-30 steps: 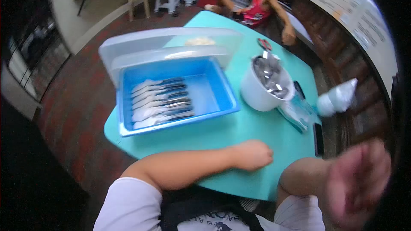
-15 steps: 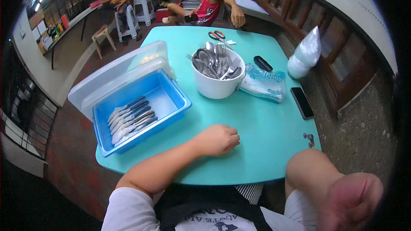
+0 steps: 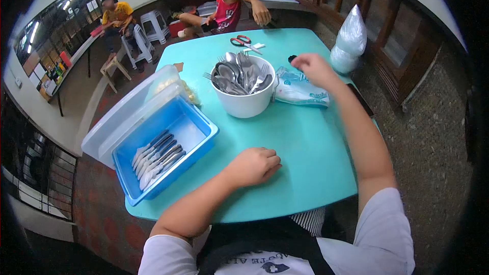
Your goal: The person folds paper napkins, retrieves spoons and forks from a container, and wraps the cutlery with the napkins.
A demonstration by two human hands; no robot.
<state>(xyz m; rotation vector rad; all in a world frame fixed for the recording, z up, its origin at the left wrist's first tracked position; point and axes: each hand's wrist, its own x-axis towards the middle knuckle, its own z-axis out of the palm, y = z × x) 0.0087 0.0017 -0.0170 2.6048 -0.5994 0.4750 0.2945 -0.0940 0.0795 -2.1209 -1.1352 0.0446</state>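
Observation:
My left hand (image 3: 253, 166) rests on the turquoise table, fingers curled in, with nothing visible in it. My right hand (image 3: 317, 70) is raised over the tissue pack (image 3: 301, 92) at the table's right side; its fingertips are beside a small black object (image 3: 292, 59), and I cannot make out whether they hold anything. A white bucket (image 3: 245, 106) full of spoons and forks (image 3: 239, 74) stands left of the pack. On the left, a blue tray (image 3: 196, 143) holds several wrapped cutlery bundles (image 3: 158, 157), with a clear lid (image 3: 119, 109) leaning at its back edge.
Red-handled scissors (image 3: 244, 43) lie at the table's far edge. A plastic-wrapped roll (image 3: 349, 43) stands at the right edge, near a phone (image 3: 360, 99) partly behind my right arm. One person in red (image 3: 226, 10) sits beyond the table, another in yellow (image 3: 121, 16) farther back.
My right hand has moved from the lower right, off the table, up and forward to the tissue pack. My left hand stays curled on the table. The view has shifted.

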